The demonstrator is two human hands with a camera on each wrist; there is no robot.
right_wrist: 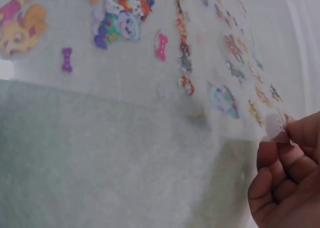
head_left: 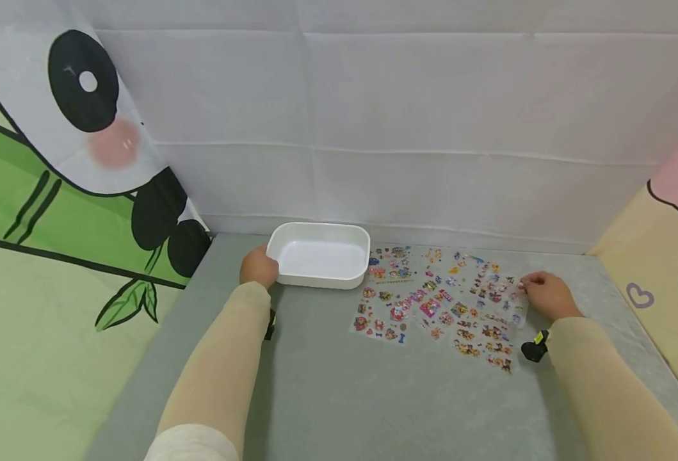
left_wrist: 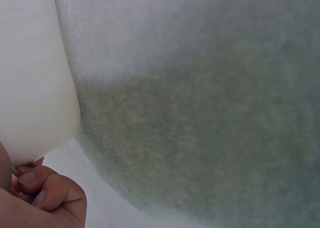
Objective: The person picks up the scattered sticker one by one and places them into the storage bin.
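Observation:
At the back of the table stands a white rectangular tray [head_left: 321, 282], its inside bare. My left hand [head_left: 259, 267] grips the tray's left end by the rim; in the left wrist view curled fingers [left_wrist: 52, 190] show at the tray's corner. Clear sticker sheets [head_left: 431, 307] with small colourful cartoon figures lie spread and overlapping to the right of the tray. My right hand [head_left: 548, 294] pinches the right edge of one sticker sheet [right_wrist: 220, 83] between thumb and finger. In the right wrist view that held edge looks slightly lifted off the table.
A grey tabletop [head_left: 339, 397] lies under everything. White creased cloth [head_left: 402, 128] hangs just behind the tray and sheets. A printed panda-and-bamboo cloth [head_left: 56, 211] is on the left, a cream and pink one [head_left: 673, 269] on the right.

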